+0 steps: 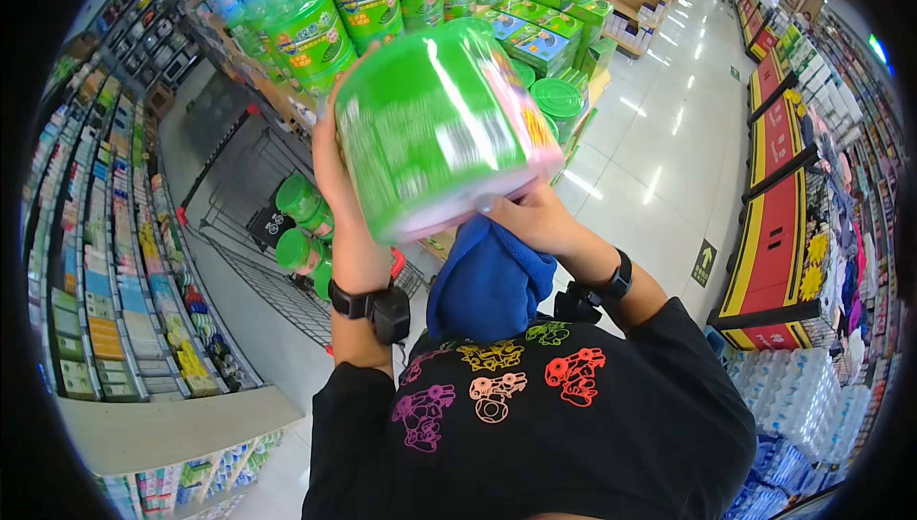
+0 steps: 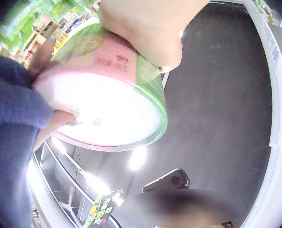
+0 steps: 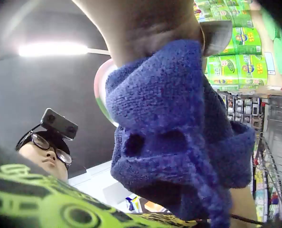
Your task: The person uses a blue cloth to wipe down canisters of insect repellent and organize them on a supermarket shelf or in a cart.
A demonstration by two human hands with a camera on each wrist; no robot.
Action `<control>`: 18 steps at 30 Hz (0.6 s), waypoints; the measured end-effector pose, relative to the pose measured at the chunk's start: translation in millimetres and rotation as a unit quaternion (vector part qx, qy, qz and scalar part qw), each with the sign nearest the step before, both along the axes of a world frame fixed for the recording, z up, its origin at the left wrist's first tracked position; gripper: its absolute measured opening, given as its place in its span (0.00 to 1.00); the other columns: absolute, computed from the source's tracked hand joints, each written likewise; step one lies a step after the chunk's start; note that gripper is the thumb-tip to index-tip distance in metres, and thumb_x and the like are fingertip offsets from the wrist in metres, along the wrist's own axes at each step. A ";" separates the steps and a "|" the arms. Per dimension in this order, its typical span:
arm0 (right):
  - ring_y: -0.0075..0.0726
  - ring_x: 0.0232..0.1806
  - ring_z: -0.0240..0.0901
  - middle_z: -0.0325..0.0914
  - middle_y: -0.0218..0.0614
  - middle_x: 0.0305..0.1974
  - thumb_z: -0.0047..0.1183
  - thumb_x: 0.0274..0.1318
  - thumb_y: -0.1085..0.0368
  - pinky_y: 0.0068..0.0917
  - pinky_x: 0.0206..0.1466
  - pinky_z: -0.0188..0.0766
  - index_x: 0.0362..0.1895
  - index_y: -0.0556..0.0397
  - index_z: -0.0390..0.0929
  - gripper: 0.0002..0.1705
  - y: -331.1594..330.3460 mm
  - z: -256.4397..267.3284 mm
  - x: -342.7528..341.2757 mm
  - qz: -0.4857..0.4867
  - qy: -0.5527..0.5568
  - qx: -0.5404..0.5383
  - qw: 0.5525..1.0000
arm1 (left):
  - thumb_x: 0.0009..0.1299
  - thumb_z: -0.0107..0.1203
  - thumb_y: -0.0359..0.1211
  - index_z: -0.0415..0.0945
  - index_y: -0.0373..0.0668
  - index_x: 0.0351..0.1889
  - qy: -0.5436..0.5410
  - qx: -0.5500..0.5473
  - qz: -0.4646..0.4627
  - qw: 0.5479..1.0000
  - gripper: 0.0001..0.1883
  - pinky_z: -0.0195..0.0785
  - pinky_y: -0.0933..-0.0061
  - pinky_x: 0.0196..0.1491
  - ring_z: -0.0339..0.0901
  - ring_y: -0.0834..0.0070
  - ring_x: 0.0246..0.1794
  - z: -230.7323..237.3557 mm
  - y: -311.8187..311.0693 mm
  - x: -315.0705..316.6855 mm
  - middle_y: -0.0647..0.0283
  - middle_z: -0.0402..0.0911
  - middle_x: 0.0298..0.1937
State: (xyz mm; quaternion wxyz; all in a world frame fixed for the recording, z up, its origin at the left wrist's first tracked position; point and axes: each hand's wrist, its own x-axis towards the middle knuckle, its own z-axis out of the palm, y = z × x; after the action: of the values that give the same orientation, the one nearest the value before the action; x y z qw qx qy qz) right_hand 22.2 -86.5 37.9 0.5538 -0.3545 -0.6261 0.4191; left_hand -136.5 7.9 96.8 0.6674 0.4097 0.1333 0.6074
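Both hands hold a big round tub (image 1: pixel 420 138), green with a pink panel, a barcode and a white base, tilted in front of the chest. My left hand (image 1: pixel 336 162) grips its left side, fingers reaching round the far side. On the lower right, my right hand (image 1: pixel 533 219) holds the tub with the thumb on the base (image 2: pixel 126 114), as the left wrist view also shows. A blue towel (image 1: pixel 492 276) hangs just below the right hand. In the right wrist view this towel (image 3: pixel 155 95) covers most of the hand and tub.
Stacked green tubs (image 1: pixel 310 38) and boxes (image 1: pixel 544 38) fill a display ahead. At left stands a shopping cart (image 1: pixel 244 262) with several green tubs (image 1: pixel 301 197) in it. Shelves line the far left; red and yellow bins (image 1: pixel 769 195) edge the tiled aisle (image 1: pixel 640 157) at right.
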 end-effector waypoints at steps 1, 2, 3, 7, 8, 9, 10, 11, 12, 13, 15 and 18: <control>0.32 0.54 0.66 0.71 0.37 0.52 0.56 0.53 0.67 0.31 0.58 0.63 0.56 0.60 0.65 0.26 2.1 3.9 -2.6 0.020 0.072 -0.050 0.996 | 0.72 0.35 0.45 0.66 0.36 0.58 -0.028 0.009 -0.055 0.998 0.26 0.63 0.69 0.57 0.70 0.69 0.55 -3.9 9.6 -4.2 0.55 0.71 0.56; 0.32 0.54 0.66 0.71 0.38 0.52 0.56 0.53 0.67 0.31 0.58 0.63 0.56 0.60 0.65 0.27 1.1 13.2 -5.2 0.015 0.047 -0.038 0.998 | 0.72 0.36 0.45 0.67 0.36 0.57 -0.056 0.018 -0.109 0.992 0.25 0.66 0.70 0.54 0.73 0.69 0.51 -10.5 22.2 -10.4 0.55 0.73 0.54; 0.32 0.54 0.67 0.72 0.38 0.51 0.57 0.53 0.66 0.31 0.58 0.63 0.57 0.60 0.64 0.28 -1.3 24.9 -8.3 0.011 0.022 -0.027 0.999 | 0.72 0.36 0.44 0.68 0.36 0.55 -0.085 0.026 -0.161 0.983 0.24 0.70 0.70 0.50 0.75 0.69 0.48 -15.5 29.9 -13.1 0.55 0.75 0.51; 0.32 0.54 0.67 0.72 0.40 0.51 0.58 0.52 0.64 0.30 0.57 0.63 0.58 0.61 0.62 0.31 2.5 21.7 -15.7 0.015 -0.030 -0.021 0.999 | 0.72 0.40 0.43 0.70 0.36 0.53 -0.060 -0.042 -0.166 0.983 0.21 0.74 0.70 0.44 0.78 0.69 0.43 -43.8 57.4 -14.0 0.55 0.78 0.46; 0.31 0.54 0.67 0.71 0.41 0.52 0.58 0.52 0.64 0.30 0.57 0.64 0.59 0.61 0.61 0.32 1.6 23.7 -18.0 0.023 -0.001 -0.048 0.999 | 0.73 0.38 0.43 0.70 0.36 0.53 -0.058 -0.058 -0.178 0.981 0.22 0.74 0.68 0.44 0.78 0.68 0.43 -51.1 64.7 -13.8 0.54 0.78 0.46; 0.31 0.54 0.68 0.71 0.41 0.52 0.59 0.52 0.64 0.30 0.57 0.64 0.59 0.61 0.60 0.32 0.8 27.9 -20.6 0.030 0.027 -0.073 0.996 | 0.73 0.38 0.43 0.70 0.36 0.53 -0.059 -0.062 -0.182 0.979 0.22 0.74 0.68 0.44 0.78 0.68 0.43 -49.9 62.1 -13.7 0.54 0.78 0.46; 0.31 0.54 0.68 0.71 0.42 0.52 0.59 0.52 0.64 0.29 0.57 0.64 0.60 0.62 0.59 0.33 1.0 30.6 -22.5 0.037 0.055 -0.099 0.993 | 0.73 0.38 0.43 0.70 0.35 0.53 -0.061 -0.066 -0.187 0.978 0.22 0.74 0.68 0.44 0.79 0.67 0.43 -46.8 57.9 -10.6 0.54 0.78 0.46; 0.32 0.54 0.68 0.70 0.42 0.53 0.59 0.52 0.64 0.29 0.57 0.64 0.60 0.62 0.59 0.34 2.2 31.2 -23.6 0.052 0.070 -0.120 0.989 | 0.73 0.37 0.43 0.70 0.35 0.53 -0.063 -0.071 -0.191 0.977 0.22 0.75 0.67 0.44 0.79 0.67 0.43 -45.6 55.6 -10.0 0.54 0.78 0.46; 0.32 0.54 0.67 0.70 0.42 0.54 0.59 0.52 0.64 0.29 0.57 0.64 0.60 0.62 0.58 0.35 3.0 31.3 -24.3 0.067 0.085 -0.142 0.984 | 0.72 0.38 0.43 0.70 0.35 0.53 -0.039 -0.043 -0.176 0.983 0.22 0.74 0.66 0.45 0.78 0.66 0.44 -47.3 55.6 -9.9 0.53 0.78 0.48; 0.32 0.55 0.67 0.69 0.42 0.54 0.59 0.52 0.64 0.29 0.57 0.64 0.61 0.62 0.58 0.35 3.4 31.1 -25.1 0.081 0.101 -0.164 0.978 | 0.73 0.38 0.42 0.70 0.35 0.54 -0.047 -0.049 -0.185 0.980 0.22 0.74 0.66 0.46 0.78 0.66 0.44 -47.7 54.3 -10.8 0.53 0.78 0.48; 0.33 0.55 0.67 0.69 0.42 0.54 0.59 0.51 0.64 0.30 0.58 0.63 0.61 0.62 0.57 0.36 4.4 29.2 -27.6 0.070 0.097 -0.164 0.979 | 0.73 0.37 0.41 0.70 0.34 0.54 -0.061 -0.060 -0.206 0.975 0.22 0.74 0.65 0.46 0.78 0.66 0.44 -43.9 51.1 -10.5 0.53 0.77 0.48; 0.33 0.55 0.67 0.69 0.42 0.54 0.59 0.52 0.64 0.29 0.58 0.63 0.62 0.62 0.56 0.36 6.9 26.8 -29.3 0.061 0.095 -0.161 0.980 | 0.73 0.37 0.41 0.70 0.34 0.54 -0.049 -0.047 -0.187 0.980 0.22 0.74 0.65 0.47 0.78 0.66 0.45 -47.0 55.8 -10.7 0.53 0.77 0.48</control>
State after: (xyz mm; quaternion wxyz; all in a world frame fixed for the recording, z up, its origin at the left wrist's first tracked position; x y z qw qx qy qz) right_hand -7.2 -79.7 64.7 0.5196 -0.3591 -0.5154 0.5792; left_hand -147.2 63.8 49.8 0.7936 0.3655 0.0499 0.4838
